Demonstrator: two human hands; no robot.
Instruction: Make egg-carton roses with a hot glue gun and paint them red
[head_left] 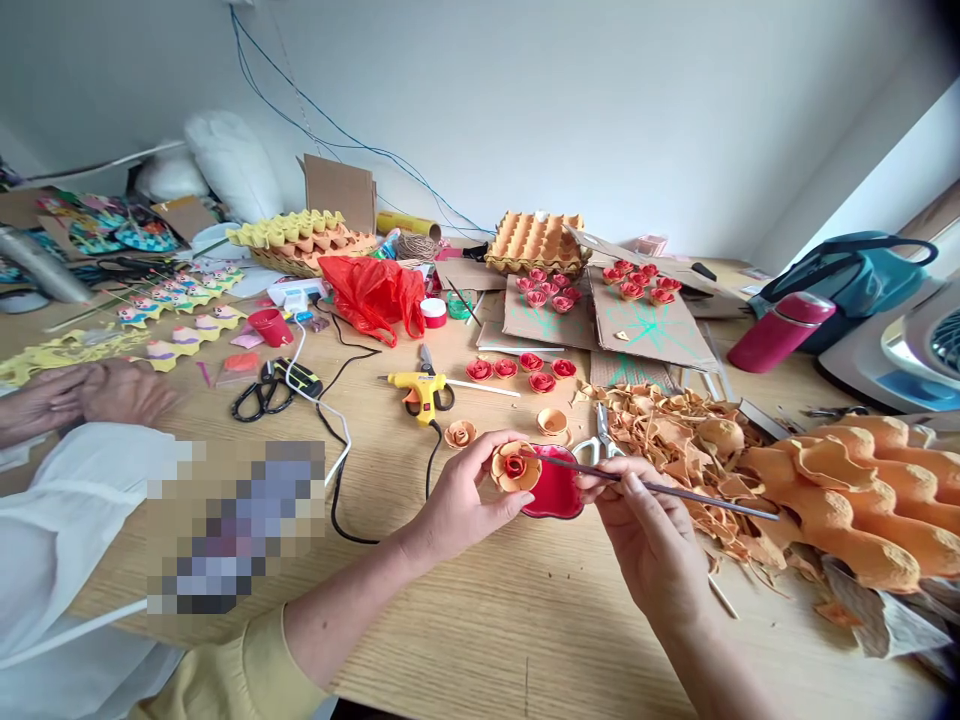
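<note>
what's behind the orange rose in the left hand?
Directly behind the orange rose, held by the left hand, sits a red paint dish. The rose and fingers cover its left edge; its contents are not visible.

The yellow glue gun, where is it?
The yellow glue gun lies on the table mid-frame in the head view, just beyond the left hand, right of the black scissors.

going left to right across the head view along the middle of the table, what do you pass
black-handled scissors → yellow glue gun → left hand holding a paper rose → red paint dish → right hand holding a thin brush → orange egg carton pieces
</note>
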